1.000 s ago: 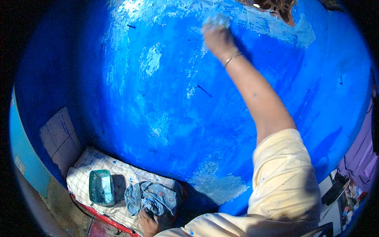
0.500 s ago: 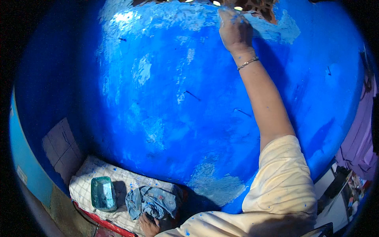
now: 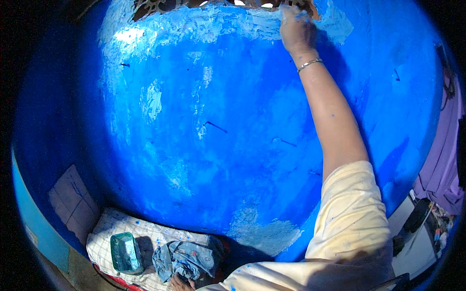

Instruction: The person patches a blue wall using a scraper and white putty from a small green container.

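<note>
My right hand [image 3: 297, 30] presses against the top of the bright blue wall [image 3: 233, 145], fingers curled (whether around a tool, I cannot tell), a thin bracelet [image 3: 309, 64] at the wrist. Far below, my left hand [image 3: 180, 283] touches a crumpled blue rag [image 3: 184, 259] beside a green container [image 3: 125, 252] on a paint-flecked white cloth [image 3: 116, 225].

The right arm stretches straight up toward one o'clock, its right hand [image 3: 297, 30] raised high with fingers curled in a closed grip. The left hand [image 3: 178, 282] sits low at six o'clock, only its fingertips showing.
</note>
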The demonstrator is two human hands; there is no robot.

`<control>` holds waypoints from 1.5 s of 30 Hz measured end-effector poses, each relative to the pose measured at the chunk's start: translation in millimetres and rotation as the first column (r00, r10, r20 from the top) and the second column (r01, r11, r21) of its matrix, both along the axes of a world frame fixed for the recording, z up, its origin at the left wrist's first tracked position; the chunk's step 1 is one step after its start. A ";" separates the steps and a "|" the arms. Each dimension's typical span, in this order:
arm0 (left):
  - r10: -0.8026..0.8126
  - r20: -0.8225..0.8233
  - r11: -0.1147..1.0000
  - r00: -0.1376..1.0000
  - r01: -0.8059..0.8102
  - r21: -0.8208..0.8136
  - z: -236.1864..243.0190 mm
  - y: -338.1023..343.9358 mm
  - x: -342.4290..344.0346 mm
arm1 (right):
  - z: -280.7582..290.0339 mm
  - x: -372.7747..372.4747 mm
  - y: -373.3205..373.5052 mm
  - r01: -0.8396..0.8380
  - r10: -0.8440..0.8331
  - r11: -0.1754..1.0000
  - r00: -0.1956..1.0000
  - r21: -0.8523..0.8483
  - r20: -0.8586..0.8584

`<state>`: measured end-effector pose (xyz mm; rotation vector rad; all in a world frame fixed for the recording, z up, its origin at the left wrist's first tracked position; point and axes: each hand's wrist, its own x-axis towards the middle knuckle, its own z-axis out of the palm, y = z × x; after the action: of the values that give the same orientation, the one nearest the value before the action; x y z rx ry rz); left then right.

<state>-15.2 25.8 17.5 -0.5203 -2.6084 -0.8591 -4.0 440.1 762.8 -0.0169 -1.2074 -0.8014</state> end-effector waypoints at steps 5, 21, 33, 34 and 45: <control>0.044 0.030 0.999 0.999 -0.043 -0.023 2.8 -16.6 11.0 | -58.7 -23.7 -14.4 0.089 -0.070 0.995 0.952 -0.048 0.298; 0.042 0.054 0.999 0.998 -0.042 0.003 3.1 -11.2 6.9 | 2.0 -43.0 -61.8 -0.195 0.183 0.981 0.937 0.010 0.297; 0.033 0.062 0.999 0.998 -0.032 -0.014 15.4 -4.9 -7.4 | -6.8 3.7 -53.0 -0.220 0.219 0.975 0.970 0.000 0.109; 0.035 0.062 0.999 0.997 -0.034 -0.016 17.1 -6.4 -7.0 | 2.1 22.6 -58.2 -0.312 0.311 0.949 0.950 0.041 0.034; 0.019 0.077 1.000 0.997 -0.019 -0.008 22.7 5.3 -13.4 | 13.4 57.7 60.3 0.246 -0.202 0.927 0.964 -0.284 0.175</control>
<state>-28.6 31.1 40.2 -0.4728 -2.6828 -0.8799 53.7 500.5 776.2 -0.3620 -1.4754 -0.8180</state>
